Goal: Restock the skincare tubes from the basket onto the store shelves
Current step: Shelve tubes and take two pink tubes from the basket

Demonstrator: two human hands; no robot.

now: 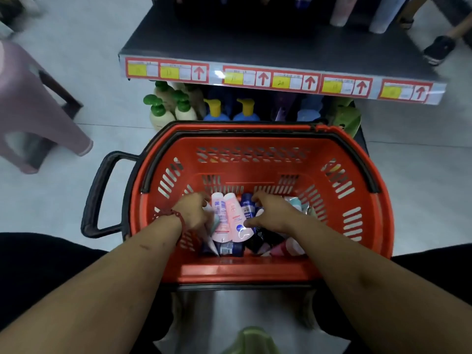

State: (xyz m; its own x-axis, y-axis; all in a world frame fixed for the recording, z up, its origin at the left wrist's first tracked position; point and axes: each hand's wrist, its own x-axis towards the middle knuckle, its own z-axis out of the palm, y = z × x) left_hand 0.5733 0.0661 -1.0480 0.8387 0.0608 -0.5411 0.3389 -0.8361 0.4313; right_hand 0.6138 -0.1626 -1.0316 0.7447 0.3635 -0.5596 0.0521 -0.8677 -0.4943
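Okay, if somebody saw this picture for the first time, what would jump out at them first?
The bright red basket fills the middle of the view, with a jumble of pink and dark blue tubes at its bottom. The left hand and right hand both reach down into that pile. Beyond the basket, a row of yellow price labels with red arrows runs along the front edge of the shelf.

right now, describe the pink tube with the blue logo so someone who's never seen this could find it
In the red basket in front of the shelf, look between the left hand and right hand. Of the two pink tubes lying side by side, it is the right one, the only one with a round blue logo near its lower end.
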